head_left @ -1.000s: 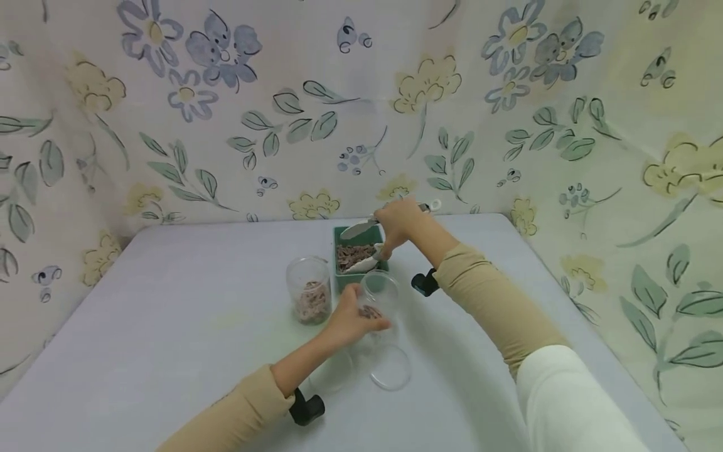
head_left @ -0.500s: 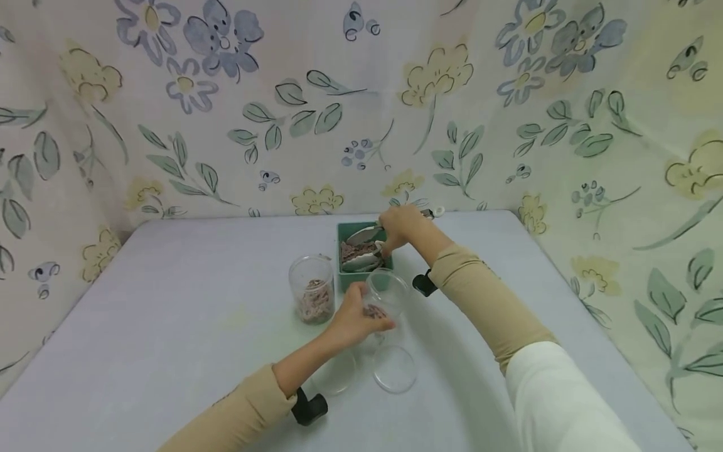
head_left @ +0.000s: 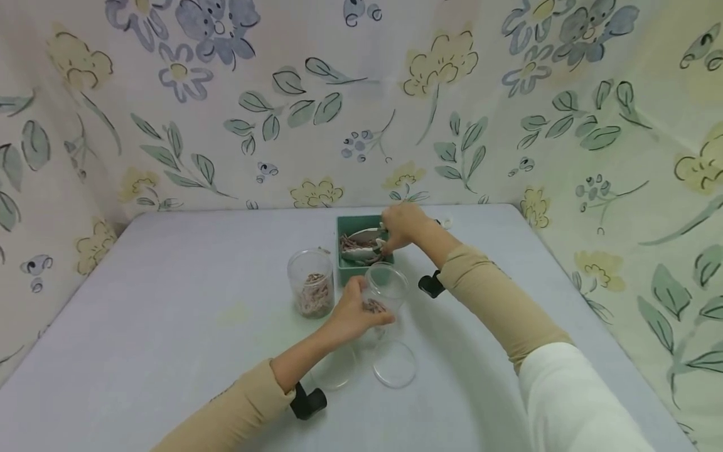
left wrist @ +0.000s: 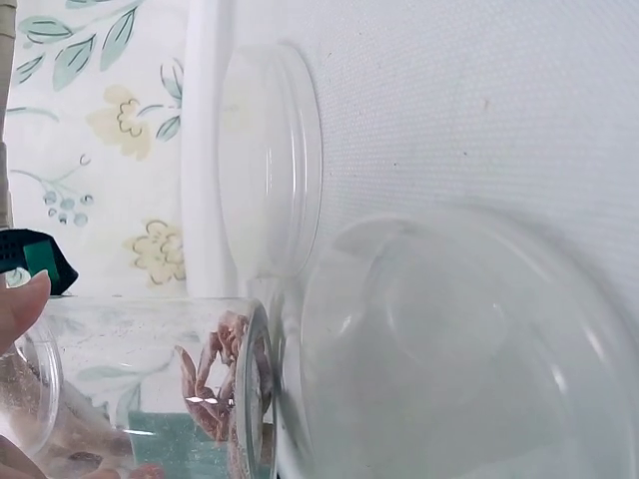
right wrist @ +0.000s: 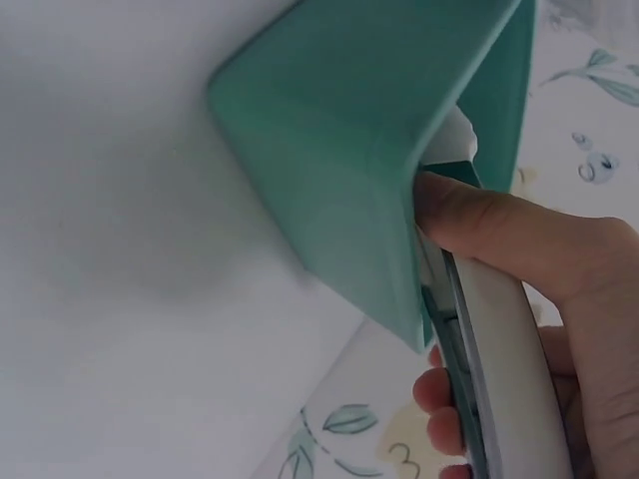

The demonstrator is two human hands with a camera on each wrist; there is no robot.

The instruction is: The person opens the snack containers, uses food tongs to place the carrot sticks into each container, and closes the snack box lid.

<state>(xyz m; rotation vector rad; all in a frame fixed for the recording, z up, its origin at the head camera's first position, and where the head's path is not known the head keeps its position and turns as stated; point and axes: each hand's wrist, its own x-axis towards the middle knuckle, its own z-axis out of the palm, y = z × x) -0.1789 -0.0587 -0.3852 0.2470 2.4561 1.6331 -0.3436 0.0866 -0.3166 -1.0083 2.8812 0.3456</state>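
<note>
My left hand [head_left: 351, 316] holds a clear jar [head_left: 386, 284] by its side, with a little brown shredded stuff in the bottom. Beyond it, my right hand [head_left: 402, 226] grips the tongs [head_left: 364, 235], whose two tips lie in the brown shreds inside the green bin [head_left: 353, 272]. The right wrist view shows thumb and fingers round the tongs' handles [right wrist: 504, 359], at the green bin's edge [right wrist: 329, 150]. A second clear jar [head_left: 312, 290], about half full of shreds, stands left of the bin.
Two clear round lids [head_left: 395, 364] [head_left: 334, 368] lie on the white table [head_left: 186, 301] in front of the held jar. A flowered curtain [head_left: 316, 138] hangs behind the table's far edge. A small brown bit lies behind the second jar.
The tongs' tips have gone lower into the bin and drawn closer together. My left hand still holds its jar in about the same spot. The head view has shifted slightly.
</note>
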